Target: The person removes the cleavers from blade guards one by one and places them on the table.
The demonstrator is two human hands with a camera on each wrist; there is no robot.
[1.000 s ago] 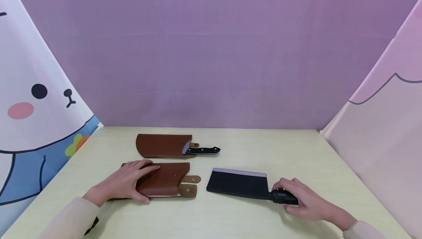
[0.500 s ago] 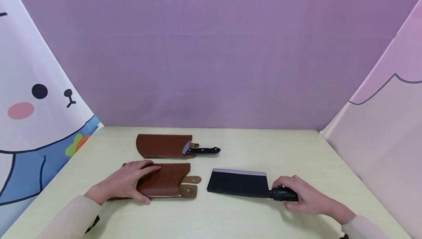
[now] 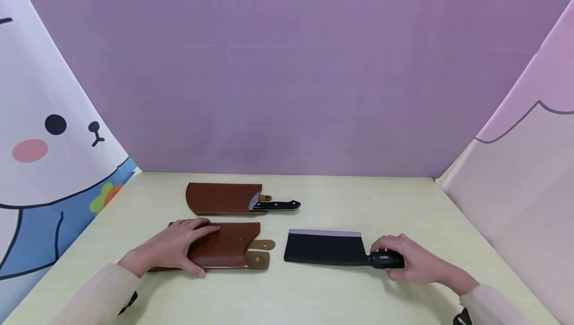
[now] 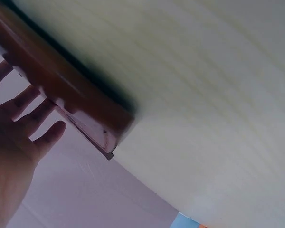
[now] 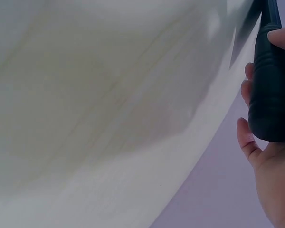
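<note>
- Centrally, a cleaver (image 3: 325,247) with a black blade and a pale strip along its far edge reaches across the worktop (image 3: 341,297), blade to the left and ringed black handle to the right; whether the blade touches the surface, I cannot tell.
- The right hand (image 3: 414,262) grips that handle, thumb on one side and curled fingers on the other, as the right wrist view shows.
- Just left of the blade, apart from it, a brown near sheath (image 3: 226,247) lies flat, its mouth facing the cleaver.
- Two tan straps (image 3: 257,260) stick out at that mouth, one slim, one broad, each with a small round mark.
- The left hand (image 3: 172,245) rests across the left part of the near sheath; its fingers are spread and fairly straight, the thumb apart from them at the near edge.
- Behind lies a similar far sheath (image 3: 219,198), with a knife (image 3: 277,206) in it whose black riveted handle sticks out to the right.
- Pale sleeves (image 3: 96,295) cover both arms.
- Beyond the worktop rises a purple backdrop (image 3: 287,66), flanked by a left panel (image 3: 45,76) printed with a cartoon figure and a right panel (image 3: 529,190) in pink and off-white.
</note>
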